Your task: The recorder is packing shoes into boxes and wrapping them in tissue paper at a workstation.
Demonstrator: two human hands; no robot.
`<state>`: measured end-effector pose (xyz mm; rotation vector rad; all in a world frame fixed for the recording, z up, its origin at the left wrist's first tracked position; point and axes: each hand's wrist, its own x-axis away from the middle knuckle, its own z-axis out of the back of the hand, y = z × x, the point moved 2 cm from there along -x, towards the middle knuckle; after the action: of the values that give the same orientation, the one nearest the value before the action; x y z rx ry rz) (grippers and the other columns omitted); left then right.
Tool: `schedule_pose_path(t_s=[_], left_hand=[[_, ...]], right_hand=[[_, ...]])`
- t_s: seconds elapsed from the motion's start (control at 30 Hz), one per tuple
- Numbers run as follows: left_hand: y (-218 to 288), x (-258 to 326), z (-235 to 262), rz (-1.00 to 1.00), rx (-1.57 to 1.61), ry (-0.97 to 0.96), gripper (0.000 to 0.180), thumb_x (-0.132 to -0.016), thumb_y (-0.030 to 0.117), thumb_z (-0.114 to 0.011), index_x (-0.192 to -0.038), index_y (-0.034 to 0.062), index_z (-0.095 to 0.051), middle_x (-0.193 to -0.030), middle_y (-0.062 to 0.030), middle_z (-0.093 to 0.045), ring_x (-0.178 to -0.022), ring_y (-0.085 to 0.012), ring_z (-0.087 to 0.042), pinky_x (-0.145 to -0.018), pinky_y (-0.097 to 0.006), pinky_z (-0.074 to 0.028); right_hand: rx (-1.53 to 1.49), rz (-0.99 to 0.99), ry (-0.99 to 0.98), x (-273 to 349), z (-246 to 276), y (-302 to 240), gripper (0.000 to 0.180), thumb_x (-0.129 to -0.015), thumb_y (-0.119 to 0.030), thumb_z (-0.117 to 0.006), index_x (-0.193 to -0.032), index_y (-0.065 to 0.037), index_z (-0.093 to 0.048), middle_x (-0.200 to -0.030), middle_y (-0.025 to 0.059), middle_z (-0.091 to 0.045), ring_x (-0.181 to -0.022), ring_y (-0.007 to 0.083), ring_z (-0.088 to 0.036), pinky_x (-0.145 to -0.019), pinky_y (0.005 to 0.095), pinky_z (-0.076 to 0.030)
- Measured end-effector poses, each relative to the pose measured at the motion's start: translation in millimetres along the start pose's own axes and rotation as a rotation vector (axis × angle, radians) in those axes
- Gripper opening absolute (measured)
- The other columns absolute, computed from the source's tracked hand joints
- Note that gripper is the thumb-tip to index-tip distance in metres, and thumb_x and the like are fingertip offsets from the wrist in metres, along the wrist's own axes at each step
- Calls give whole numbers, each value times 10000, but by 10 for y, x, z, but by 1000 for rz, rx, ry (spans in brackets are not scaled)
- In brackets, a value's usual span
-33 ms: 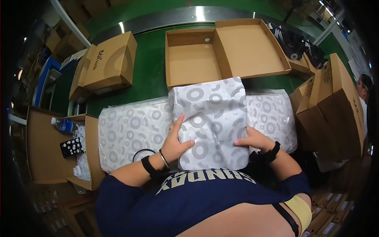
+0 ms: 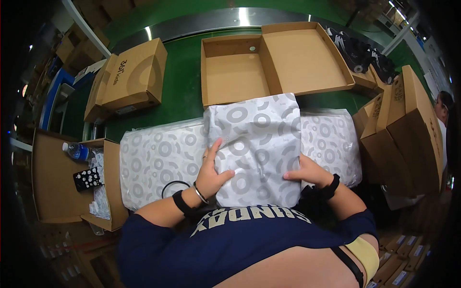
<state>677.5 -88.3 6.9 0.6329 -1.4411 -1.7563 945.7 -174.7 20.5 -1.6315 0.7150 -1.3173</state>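
Paper [image 2: 257, 144], grey-ringed, lies creased before the shirt [image 2: 249, 240], overlapping the patterned left stack [image 2: 163, 158] and right stack [image 2: 329, 137]. From my distant post I read left hand [image 2: 211, 175] and right hand [image 2: 313, 171] as clamped on its side edges, thumbs on the face, right fingers out of sight beneath. Paired grip probably keeps it spread and square; whether it is one layer or several, I can't tell. Open box [image 2: 235, 79] sits just beyond the far edge, mouth up, likely for easy reach. Closed box [image 2: 134, 77] stands off left, shoes [image 2: 353, 50] far right. Bottle [image 2: 78, 151] rests in the side carton [image 2: 55, 187], presumably clear of the working space.
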Motion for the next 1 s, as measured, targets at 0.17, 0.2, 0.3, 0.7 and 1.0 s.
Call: schedule_pose_path(t_s=[0.17,0.2,0.3,0.7,1.0], left_hand=[[486,-284,359,-263,212,59,825,-681,154,-633,-1346,36,-159,-1273,-163,-337,-1169,-250,-364,-990,-349,-276],[646,-525,448,-231,315,0,802,-686,130,-616,-1340,34,-160,-1250,-157,-365,-1134,-251,-402,-958,-347,-320],[939,-1366,779,-129,587,-170,730,-697,72,-583,-1313,22,-192,-1178,-152,-438,-1022,-242,-502,-842,-332,-436],[33,-2472,2392,57,-1153,271,705,-648,293,-684,-1224,16,-385,-1100,-222,-516,-996,-345,-517,-845,-375,-428],[-776,-1007,4536,635,-1458,1208,616,-687,398,-627,-1173,51,-478,-1193,-168,-482,-1076,-301,-490,-898,-403,-405]], right_hand=[[-78,256,177,-82,-31,-629,779,-649,-263,-715,-1263,8,-319,-1204,109,-448,-1110,201,-425,-942,313,-328],[-107,239,205,-156,44,-843,760,-649,-253,-703,-1261,2,-332,-1200,101,-457,-1097,189,-436,-939,302,-328],[-127,290,40,-692,508,-1307,534,-767,-257,-603,-1180,25,-415,-1101,88,-530,-959,170,-538,-849,281,-415],[1313,527,442,-1872,235,-1001,544,-695,-209,-651,-1184,-74,-456,-964,171,-526,-901,309,-505,-804,377,-412],[879,145,454,-1005,142,-241,344,-694,-147,-647,-1005,-28,-564,-792,136,-552,-668,252,-542,-605,321,-452]])
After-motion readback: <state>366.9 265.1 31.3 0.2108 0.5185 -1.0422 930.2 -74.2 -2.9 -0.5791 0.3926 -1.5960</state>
